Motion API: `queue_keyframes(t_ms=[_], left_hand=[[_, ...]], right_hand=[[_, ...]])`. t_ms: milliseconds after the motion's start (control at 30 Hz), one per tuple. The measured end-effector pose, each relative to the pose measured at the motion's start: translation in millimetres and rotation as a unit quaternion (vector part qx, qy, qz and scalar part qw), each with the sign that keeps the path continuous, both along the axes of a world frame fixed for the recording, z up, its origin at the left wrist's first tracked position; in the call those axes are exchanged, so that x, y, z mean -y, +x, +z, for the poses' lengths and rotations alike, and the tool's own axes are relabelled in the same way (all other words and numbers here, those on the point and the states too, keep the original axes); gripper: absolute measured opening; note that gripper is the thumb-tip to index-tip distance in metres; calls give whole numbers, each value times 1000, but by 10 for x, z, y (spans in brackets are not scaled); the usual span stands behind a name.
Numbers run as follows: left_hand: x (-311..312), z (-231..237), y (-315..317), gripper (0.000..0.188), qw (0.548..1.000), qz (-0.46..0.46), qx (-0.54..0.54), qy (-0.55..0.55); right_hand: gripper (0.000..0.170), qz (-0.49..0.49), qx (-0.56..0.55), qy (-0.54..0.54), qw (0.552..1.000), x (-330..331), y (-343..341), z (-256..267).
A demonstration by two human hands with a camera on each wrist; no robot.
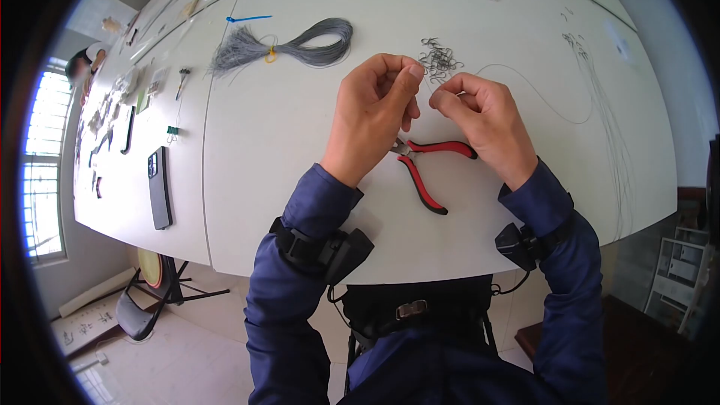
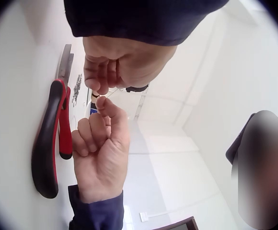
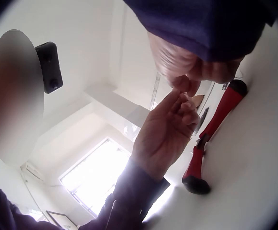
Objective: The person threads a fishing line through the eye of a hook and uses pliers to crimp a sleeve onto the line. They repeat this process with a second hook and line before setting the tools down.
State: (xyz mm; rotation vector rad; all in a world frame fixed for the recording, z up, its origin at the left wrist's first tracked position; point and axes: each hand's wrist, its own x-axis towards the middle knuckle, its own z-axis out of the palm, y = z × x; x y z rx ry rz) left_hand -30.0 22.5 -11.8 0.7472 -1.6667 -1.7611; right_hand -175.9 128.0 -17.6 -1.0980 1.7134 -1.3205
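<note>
My left hand and right hand are raised over the table, fingertips close together, thumb and forefinger of each pinched. A thin grey line arcs in from the right to the fingers, and a short bit of it shows between the hands. I cannot tell whether the left fingertips also hold a small hook. Just behind the hands is a pile of small metal hooks. Red-and-black pliers lie on the table below the hands, their jaws partly hidden by the left hand.
A grey bundle of line tied with yellow lies at the back left, beside a blue cable tie. Long loose strands with hooks at their ends run down the right side. A phone lies on the left table section.
</note>
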Motion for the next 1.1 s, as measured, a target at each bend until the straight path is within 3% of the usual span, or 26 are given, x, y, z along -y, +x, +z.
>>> queue_keyframes(t_ms=[367, 467, 567, 767, 1100], left_hand=[[29, -1, 22, 24, 1000, -2, 15, -28], [48, 26, 52, 26, 998, -30, 27, -57], [36, 84, 85, 26, 990, -62, 103, -77], [36, 129, 122, 24, 981, -124, 121, -86], [87, 93, 138, 28, 983, -144, 102, -51]], right_hand=[[19, 22, -29, 44, 998, -11, -5, 43], [22, -58, -278, -139, 949, 18, -43, -56], [22, -43, -232, -136, 962, 7, -66, 111], [15, 41, -163, -122, 978, -9, -54, 120], [13, 54, -223, -126, 965, -18, -41, 75]])
